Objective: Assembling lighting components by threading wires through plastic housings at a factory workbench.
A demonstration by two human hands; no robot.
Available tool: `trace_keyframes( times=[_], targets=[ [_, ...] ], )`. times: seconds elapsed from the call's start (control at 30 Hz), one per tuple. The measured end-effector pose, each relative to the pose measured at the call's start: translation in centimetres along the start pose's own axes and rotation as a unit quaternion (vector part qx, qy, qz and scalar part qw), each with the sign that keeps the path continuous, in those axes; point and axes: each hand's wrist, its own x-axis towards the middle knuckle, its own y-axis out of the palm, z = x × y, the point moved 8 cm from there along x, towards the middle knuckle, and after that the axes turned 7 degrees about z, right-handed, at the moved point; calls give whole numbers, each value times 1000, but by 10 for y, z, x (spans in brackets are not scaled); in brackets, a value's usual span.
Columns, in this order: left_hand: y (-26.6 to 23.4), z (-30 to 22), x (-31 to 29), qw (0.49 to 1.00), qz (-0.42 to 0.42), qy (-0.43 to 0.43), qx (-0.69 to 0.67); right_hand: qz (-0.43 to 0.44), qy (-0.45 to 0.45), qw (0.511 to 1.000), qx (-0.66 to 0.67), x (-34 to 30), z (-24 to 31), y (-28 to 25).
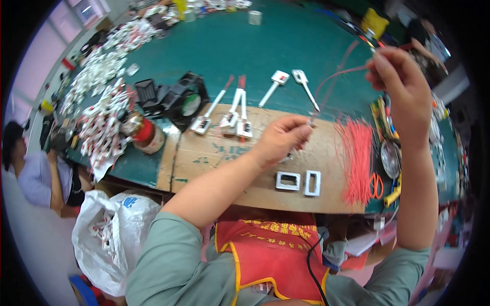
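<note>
My left hand (286,137) is closed in a pinch above the cardboard sheet (326,201), on a small shiny part too small to name. A thin red wire (334,75) runs in a loop from there up to my right hand (400,84), raised at the right with its fingers pinched on the wire's other end. Below the left hand lie two pale rectangular frames, one wide frame (288,181) and one upright frame (312,183). A thick bundle of red wires (356,160) lies to their right.
White window-headed pieces with stems (244,127) lie at the cardboard's far edge. A jar (145,133) and black holder (186,102) stand left, near a heap of white parts (104,127). Orange-handled scissors (376,186) lie right. A white bag (115,229) hangs low left.
</note>
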Motion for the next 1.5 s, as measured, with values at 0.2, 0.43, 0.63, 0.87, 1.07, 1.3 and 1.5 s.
trace_keyframes(
  times=[0.2,0.43,0.63,0.87,1.07,1.3,1.5],
  targets=[
    [13,-1,-1,998,63,0,23,-3,22,1000,1,-3,5,2],
    [12,-1,1,998,68,5,17,64,99,984,135,1,-4,14],
    [11,1,3,997,71,3,4,101,119,975,159,1,-1,36],
    [15,4,3,998,63,-1,-4,153,177,960,153,-12,-5,44],
    [3,7,2,1000,-19,-17,-18,168,62,981,73,0,15,52],
    [12,4,6,998,58,-9,-7,237,245,939,40,-13,-4,69],
    [13,2,3,999,52,5,-4,161,114,976,94,-28,-27,66]
  ],
)
